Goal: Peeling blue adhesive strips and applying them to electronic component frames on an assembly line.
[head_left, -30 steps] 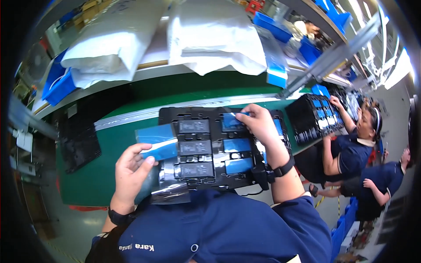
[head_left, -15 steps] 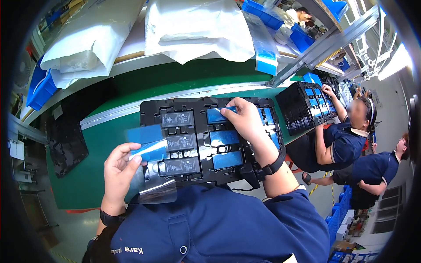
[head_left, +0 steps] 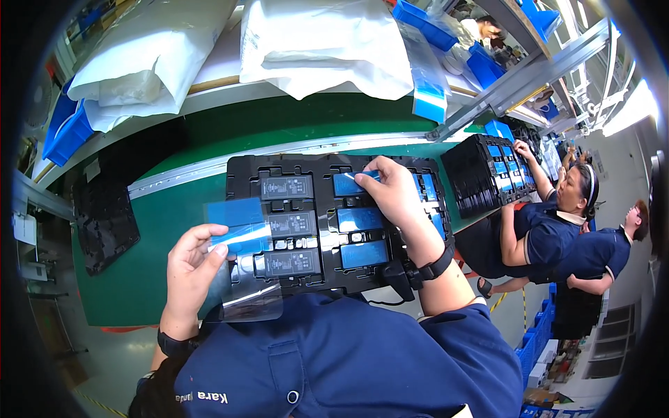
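Observation:
A black moulded tray (head_left: 242,175) lies on the green conveyor belt (head_left: 174,216) in front of me, with flat rectangular parts in its pockets. The left column holds dark grey parts (head_left: 286,187); the middle column's parts wear blue film (head_left: 363,253). My left hand (head_left: 189,268) holds several peeled films (head_left: 237,230), blue and clear, at the tray's left edge. My right hand (head_left: 390,196) rests on the top middle part and pinches the corner of its blue film (head_left: 352,182).
A second black tray (head_left: 104,219) lies on the belt to the left. White bags (head_left: 320,42) and blue bins (head_left: 66,132) fill the shelf behind. At the right, a seated person (head_left: 550,230) handles another black tray stack (head_left: 484,174); another person sits beyond.
My right hand has shifted slightly on the top middle part and now lifts the corner of its blue film. My left hand still holds the peeled films.

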The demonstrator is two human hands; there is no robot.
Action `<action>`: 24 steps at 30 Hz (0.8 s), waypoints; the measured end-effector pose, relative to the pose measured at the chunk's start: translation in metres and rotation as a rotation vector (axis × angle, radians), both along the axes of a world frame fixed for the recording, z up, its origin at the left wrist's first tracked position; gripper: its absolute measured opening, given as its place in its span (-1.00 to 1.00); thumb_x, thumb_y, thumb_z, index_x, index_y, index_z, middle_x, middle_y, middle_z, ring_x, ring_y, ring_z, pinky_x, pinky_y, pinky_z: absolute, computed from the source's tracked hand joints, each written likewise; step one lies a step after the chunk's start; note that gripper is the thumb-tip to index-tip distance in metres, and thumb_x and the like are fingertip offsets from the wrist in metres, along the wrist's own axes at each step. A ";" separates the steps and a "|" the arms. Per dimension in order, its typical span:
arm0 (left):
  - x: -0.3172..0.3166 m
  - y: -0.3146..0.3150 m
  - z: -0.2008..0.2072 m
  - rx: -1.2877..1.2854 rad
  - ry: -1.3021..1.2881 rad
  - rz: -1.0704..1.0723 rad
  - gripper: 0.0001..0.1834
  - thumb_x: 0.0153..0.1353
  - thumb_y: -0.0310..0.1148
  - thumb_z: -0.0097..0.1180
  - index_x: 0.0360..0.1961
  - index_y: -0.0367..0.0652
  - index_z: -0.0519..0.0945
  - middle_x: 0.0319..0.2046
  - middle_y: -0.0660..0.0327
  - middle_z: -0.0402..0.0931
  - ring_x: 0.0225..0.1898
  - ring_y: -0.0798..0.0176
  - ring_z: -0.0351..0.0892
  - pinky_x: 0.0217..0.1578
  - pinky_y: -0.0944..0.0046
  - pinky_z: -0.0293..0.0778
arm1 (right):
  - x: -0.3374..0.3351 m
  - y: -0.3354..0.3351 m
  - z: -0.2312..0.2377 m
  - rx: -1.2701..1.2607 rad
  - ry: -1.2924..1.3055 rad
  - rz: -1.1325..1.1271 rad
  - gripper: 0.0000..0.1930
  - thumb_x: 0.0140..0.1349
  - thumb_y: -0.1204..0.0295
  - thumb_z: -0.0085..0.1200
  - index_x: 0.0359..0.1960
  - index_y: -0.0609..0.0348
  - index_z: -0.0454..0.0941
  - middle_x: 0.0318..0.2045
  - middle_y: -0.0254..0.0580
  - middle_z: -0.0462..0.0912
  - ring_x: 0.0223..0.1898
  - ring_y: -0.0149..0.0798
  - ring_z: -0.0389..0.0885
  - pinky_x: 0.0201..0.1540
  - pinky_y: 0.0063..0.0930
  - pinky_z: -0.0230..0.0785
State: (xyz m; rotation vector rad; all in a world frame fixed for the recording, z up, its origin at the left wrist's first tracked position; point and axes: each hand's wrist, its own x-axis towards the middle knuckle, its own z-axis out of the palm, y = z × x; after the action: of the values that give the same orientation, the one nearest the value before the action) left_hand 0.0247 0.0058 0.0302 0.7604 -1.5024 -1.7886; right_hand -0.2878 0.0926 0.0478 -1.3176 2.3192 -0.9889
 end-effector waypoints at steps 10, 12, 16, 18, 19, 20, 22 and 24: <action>0.000 0.000 -0.001 -0.033 -0.028 -0.007 -0.74 0.19 -0.49 0.02 -0.09 -0.35 0.42 -0.25 0.16 0.47 -0.22 0.38 0.50 -0.22 0.36 0.48 | 0.001 0.000 -0.001 0.006 -0.008 -0.001 -0.76 0.02 0.35 0.18 -0.38 0.29 0.51 -0.61 0.00 0.52 -0.56 -0.22 0.48 -0.43 -0.40 0.32; -0.001 0.000 0.000 0.010 -0.004 0.002 -0.74 0.17 -0.55 0.05 -0.10 -0.37 0.43 -0.23 0.14 0.48 -0.25 0.37 0.49 -0.21 0.38 0.45 | 0.001 0.000 0.001 0.018 -0.013 -0.006 -0.76 0.02 0.35 0.18 -0.39 0.29 0.51 -0.60 0.01 0.52 -0.55 -0.19 0.49 -0.41 -0.39 0.33; -0.001 0.000 0.000 0.010 -0.008 -0.004 -0.74 0.17 -0.54 0.05 -0.10 -0.37 0.43 -0.23 0.13 0.48 -0.25 0.37 0.49 -0.21 0.38 0.45 | 0.002 0.000 -0.002 -0.029 0.013 -0.003 -0.80 0.03 0.40 0.20 -0.43 0.27 0.49 -0.68 -0.40 0.31 -0.60 -0.53 0.18 -0.55 -0.59 0.07; -0.001 0.000 0.000 0.010 -0.001 0.001 -0.74 0.17 -0.55 0.05 -0.10 -0.38 0.43 -0.22 0.13 0.47 -0.24 0.37 0.49 -0.21 0.38 0.45 | 0.002 -0.001 -0.003 -0.019 0.036 -0.008 -0.79 0.03 0.39 0.20 -0.43 0.28 0.49 -0.68 -0.34 0.34 -0.61 -0.50 0.22 -0.54 -0.58 0.11; -0.002 0.000 -0.001 0.009 -0.002 -0.001 -0.74 0.17 -0.55 0.05 -0.10 -0.38 0.43 -0.22 0.13 0.47 -0.24 0.37 0.49 -0.21 0.38 0.45 | 0.002 -0.001 -0.003 -0.008 0.058 -0.012 -0.78 0.02 0.37 0.20 -0.43 0.29 0.49 -0.68 -0.29 0.37 -0.61 -0.47 0.26 -0.52 -0.56 0.15; -0.002 -0.001 -0.001 -0.001 -0.005 -0.004 -0.74 0.17 -0.55 0.05 -0.10 -0.38 0.43 -0.23 0.13 0.47 -0.24 0.37 0.49 -0.21 0.37 0.46 | 0.002 -0.001 -0.003 -0.009 0.058 -0.015 -0.78 0.02 0.37 0.20 -0.43 0.29 0.49 -0.68 -0.29 0.37 -0.61 -0.47 0.26 -0.52 -0.56 0.15; -0.002 -0.001 -0.001 -0.013 -0.009 -0.009 -0.74 0.17 -0.55 0.04 -0.10 -0.38 0.43 -0.23 0.13 0.47 -0.24 0.37 0.49 -0.22 0.37 0.46 | 0.005 -0.002 -0.002 0.032 0.148 0.008 -0.77 0.02 0.36 0.18 -0.42 0.29 0.49 -0.63 -0.08 0.49 -0.57 -0.24 0.47 -0.45 -0.41 0.29; -0.002 -0.001 -0.001 -0.059 -0.035 -0.004 -0.75 0.19 -0.51 0.00 -0.10 -0.36 0.43 -0.25 0.15 0.47 -0.23 0.37 0.49 -0.22 0.35 0.48 | 0.006 -0.004 -0.004 0.027 0.243 0.020 -0.77 0.03 0.37 0.17 -0.42 0.30 0.48 -0.59 0.00 0.52 -0.50 -0.09 0.51 -0.39 -0.33 0.33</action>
State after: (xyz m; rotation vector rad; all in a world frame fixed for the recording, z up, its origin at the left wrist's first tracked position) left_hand 0.0225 0.0051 0.0291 0.7634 -1.5738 -1.7338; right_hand -0.2818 0.0891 0.0438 -1.5217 2.4790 -0.8282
